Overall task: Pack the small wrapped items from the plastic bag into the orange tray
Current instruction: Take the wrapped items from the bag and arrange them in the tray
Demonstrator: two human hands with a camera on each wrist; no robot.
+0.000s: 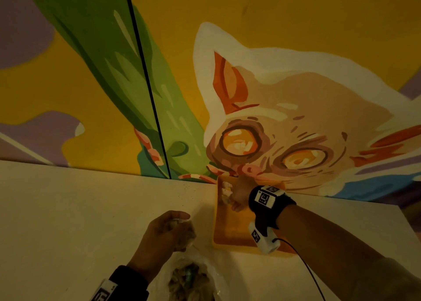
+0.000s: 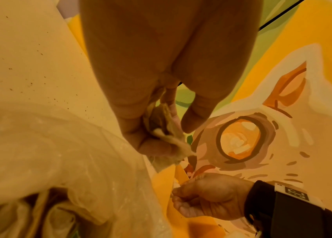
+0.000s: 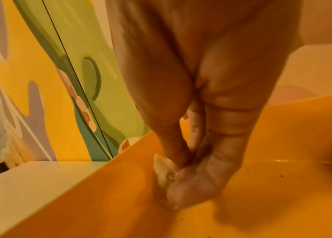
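Plastic bag lies at the lower centre of the head view, more wrapped items inside. Just above it the left hand has its fingers curled round several wrapped items. To the right sits the orange tray; at its upper left corner the right hand pinches 1 wrapped item low beside the tray wall (others already lie there). Nothing blocks the way.

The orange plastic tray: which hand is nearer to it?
Right. The right hand is inside the orange plastic tray at its far end, holding a small wrapped item. The left hand is beside it, holding wrapped items above the clear plastic bag.
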